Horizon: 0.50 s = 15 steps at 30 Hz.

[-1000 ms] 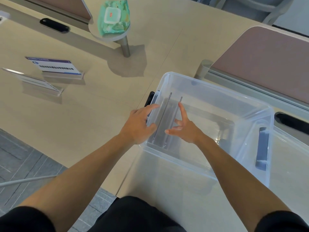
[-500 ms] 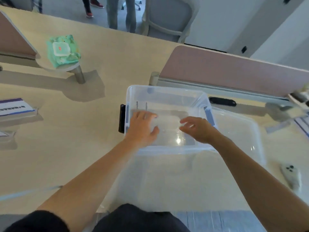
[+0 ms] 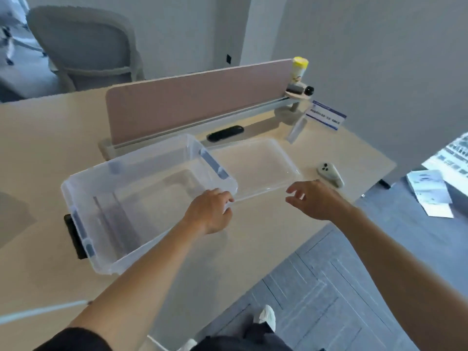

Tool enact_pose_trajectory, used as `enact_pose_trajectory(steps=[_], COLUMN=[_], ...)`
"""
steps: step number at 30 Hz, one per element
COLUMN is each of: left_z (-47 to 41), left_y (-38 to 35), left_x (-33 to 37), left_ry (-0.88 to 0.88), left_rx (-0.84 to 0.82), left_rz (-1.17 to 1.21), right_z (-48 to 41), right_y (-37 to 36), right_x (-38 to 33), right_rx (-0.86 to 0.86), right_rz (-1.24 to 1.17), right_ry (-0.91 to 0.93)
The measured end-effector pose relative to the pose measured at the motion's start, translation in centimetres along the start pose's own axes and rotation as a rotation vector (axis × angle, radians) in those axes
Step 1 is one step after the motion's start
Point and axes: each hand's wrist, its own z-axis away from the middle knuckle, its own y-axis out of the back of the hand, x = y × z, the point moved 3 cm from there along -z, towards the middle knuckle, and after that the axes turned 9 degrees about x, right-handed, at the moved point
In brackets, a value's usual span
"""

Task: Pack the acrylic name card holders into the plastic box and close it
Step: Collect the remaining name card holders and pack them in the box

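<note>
1. The clear plastic box (image 3: 149,198) sat open on the pale desk (image 3: 38,148), with grey latches on its two short ends.
2. Two clear card holders (image 3: 114,224) stood upright on edge inside the box, near its left end; they were hard to make out through the clear walls, so I may have miscounted.
3. My left hand (image 3: 210,214) rested on the near right corner of the box, fingers curled over the rim.
4. My right hand (image 3: 314,198) hovered above the desk, palm down, fingers spread loose and holding nothing.
5. The lid (image 3: 255,168) lay flat on the desk just beside the right end of the box, between my right hand and the pink divider (image 3: 197,105).
6. Another card holder (image 3: 325,117) with a blue-edged white card stood at the far right corner of the desk, well apart from the box.
7. A small pale remote (image 3: 330,177) lay on the desk just past my right hand.
</note>
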Motion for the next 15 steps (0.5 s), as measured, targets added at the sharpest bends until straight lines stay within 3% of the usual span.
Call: enact_pose_trajectory(steps=[7,15], left_z=[-7.7,-16.9], left_y=[-5.1,-10.9], left_x=[9.9,20.3], left_ry=[-0.105,-0.094], left_rx=[-0.086,-0.092], left_rz=[-0.032,-0.109], right_z=[1.4,-1.9], right_y=[2.7,5.8], right_x=[14.2,29.4], right_rx=[0.115,0.134], right_rz=[-0.095,-0.122], right_ry=[-0.128,-0.155])
